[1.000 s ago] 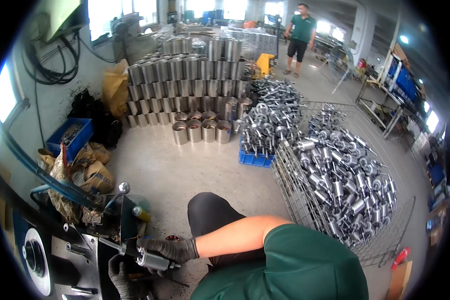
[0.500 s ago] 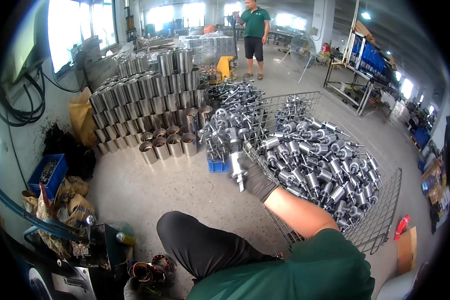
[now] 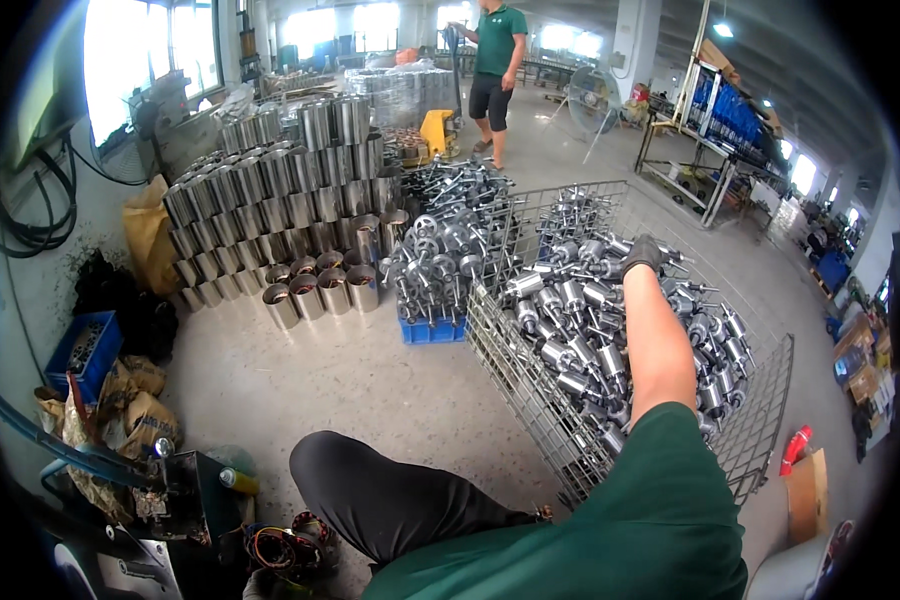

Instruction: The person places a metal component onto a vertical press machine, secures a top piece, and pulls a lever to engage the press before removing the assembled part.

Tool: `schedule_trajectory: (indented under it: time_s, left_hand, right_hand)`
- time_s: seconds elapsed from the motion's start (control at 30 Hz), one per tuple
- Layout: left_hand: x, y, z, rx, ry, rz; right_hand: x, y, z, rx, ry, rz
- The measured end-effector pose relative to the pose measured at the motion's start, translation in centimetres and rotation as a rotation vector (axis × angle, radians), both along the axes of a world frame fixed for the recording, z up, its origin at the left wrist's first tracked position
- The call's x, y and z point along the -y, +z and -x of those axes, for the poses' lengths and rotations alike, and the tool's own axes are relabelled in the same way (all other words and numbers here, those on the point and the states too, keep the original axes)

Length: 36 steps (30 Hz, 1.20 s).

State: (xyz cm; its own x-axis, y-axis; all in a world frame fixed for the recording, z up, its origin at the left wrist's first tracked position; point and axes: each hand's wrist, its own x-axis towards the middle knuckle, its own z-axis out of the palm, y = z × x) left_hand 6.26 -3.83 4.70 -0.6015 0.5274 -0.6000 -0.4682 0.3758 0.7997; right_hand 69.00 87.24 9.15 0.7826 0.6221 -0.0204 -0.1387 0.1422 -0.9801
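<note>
My right hand (image 3: 644, 254), in a dark glove, reaches to the far part of a pile of metal motor rotors (image 3: 610, 355) with thin shafts. The rotors fill a wire mesh basket (image 3: 515, 375). Its fingers are down among the rotors, hidden behind the back of the hand, so I cannot see whether they grip one. At the lower edge, only part of my gloved left hand (image 3: 259, 584) shows, beside a wound stator (image 3: 315, 530) and a loop of coloured wires. The fingers of that hand are not clear.
Another rotor pile (image 3: 440, 250) rises from a blue crate (image 3: 433, 330) left of the basket. Stacked steel cylinders (image 3: 270, 195) stand behind. A black machine (image 3: 195, 490) is at lower left. Another person (image 3: 497, 45) stands beyond, near a yellow pallet jack (image 3: 437, 130).
My right hand has swung from beside the blue crate, where a blurred rotor was at it, right and away to the basket's far part. The other person has shifted stance. My left hand stays low.
</note>
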Motion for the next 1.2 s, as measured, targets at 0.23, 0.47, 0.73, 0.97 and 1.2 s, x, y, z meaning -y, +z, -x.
schedule_trajectory:
  time_s: [0.23,0.47,0.73,0.97,1.2]
  left_hand:
    - [-2.3,-1.4,0.3,-0.023,-0.149,-0.034]
    - [1.6,1.2,0.2,-0.658,-0.213,0.105]
    - [11.5,5.1,0.9,-1.104,0.543,-0.096]
    - [26.6,3.8,-17.0,-1.065,1.16,0.167]
    - [30.3,-5.2,-39.3,-0.893,1.734,0.606]
  right_hand:
    - [-0.3,1.0,1.7,-0.261,0.66,-0.999]
    - [28.1,-0.9,39.4,0.141,1.19,-0.216]
    - [50.2,6.8,58.5,0.711,2.086,-0.974]
    - [62.1,6.3,70.1,1.275,2.64,-1.533]
    - [62.5,-1.8,71.9,2.037,2.989,-0.666]
